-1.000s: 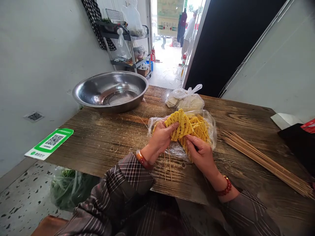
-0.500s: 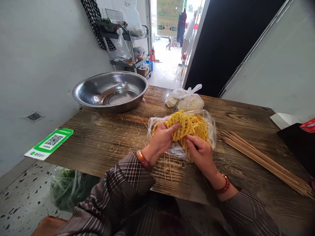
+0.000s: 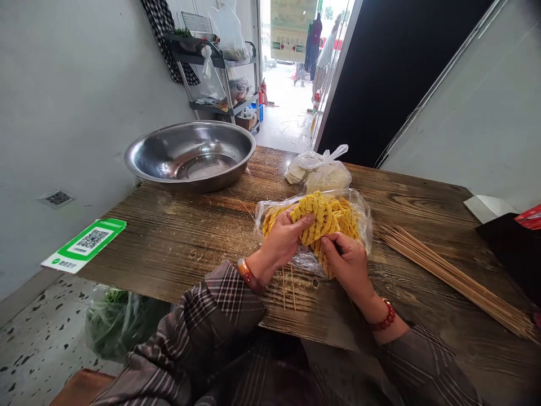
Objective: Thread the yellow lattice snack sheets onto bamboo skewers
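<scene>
in the head view, a green-and-white card (image 3: 91, 242) with a square black code is being displayed at the left edge of the worktop (image 3: 190, 231); its small lettering cannot be read with certainty. green lettering is also being shown on the pale banner (image 3: 291, 28) in the doorway, too blurred to be made out.

a yellow piece (image 3: 315, 217), soft-looking, knobbly and ridged in rows, is being held up over the middle of the worktop. its left side is being gripped by the left hand (image 3: 285, 239), the thumb being pressed on the near face and the other fingers being hidden mostly behind. its lower right edge is being pinched by the right hand (image 3: 349, 262), thumb and forefinger being nearly closed; whether a stick is also being held there cannot be told.

more yellow pieces (image 3: 349, 217), cut by similar slanting grooves, are being cradled behind in crinkled, clear plastic wrap (image 3: 366, 223). two thin sticks (image 3: 284, 296) are being partly covered by the left hand. a knotted translucent bag (image 3: 327, 175) is being kept just beyond, a shiny, round metal basin (image 3: 211, 183) to the left, and a bundle of slender wooden skewers (image 3: 456, 279) to the right.
</scene>
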Available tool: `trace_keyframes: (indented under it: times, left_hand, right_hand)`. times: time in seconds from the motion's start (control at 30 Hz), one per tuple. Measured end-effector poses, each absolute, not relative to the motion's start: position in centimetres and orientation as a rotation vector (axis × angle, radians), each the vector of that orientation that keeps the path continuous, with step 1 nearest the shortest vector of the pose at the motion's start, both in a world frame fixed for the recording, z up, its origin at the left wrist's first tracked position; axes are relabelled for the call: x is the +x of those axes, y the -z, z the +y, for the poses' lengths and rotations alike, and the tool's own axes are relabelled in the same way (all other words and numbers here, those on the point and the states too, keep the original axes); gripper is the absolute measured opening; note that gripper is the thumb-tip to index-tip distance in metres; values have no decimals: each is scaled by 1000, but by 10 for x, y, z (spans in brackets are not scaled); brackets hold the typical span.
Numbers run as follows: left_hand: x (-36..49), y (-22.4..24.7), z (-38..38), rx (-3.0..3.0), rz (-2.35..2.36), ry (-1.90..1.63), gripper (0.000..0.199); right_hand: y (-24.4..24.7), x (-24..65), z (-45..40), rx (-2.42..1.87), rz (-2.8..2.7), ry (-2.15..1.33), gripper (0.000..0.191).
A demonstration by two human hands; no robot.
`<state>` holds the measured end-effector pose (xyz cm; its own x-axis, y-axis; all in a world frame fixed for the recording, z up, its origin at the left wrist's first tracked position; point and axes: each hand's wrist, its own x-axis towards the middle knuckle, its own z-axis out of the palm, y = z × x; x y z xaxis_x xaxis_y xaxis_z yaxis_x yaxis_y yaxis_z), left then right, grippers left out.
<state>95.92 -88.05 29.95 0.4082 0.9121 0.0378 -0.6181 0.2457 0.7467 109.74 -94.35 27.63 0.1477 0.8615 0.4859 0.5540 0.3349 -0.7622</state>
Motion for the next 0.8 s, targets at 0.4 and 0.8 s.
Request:
trace_keyframes:
  times: [0.4,0.8]
  left_hand:
    - [954,-305,-876,738,513,-1116,40]
    - [947,-312,-870,682,482,-1179,43]
  right_hand:
    - [-275,1097,-942,-1320,-1510,-442,23]
    - [-270,1099,-945,-1288,-1596,-499,19]
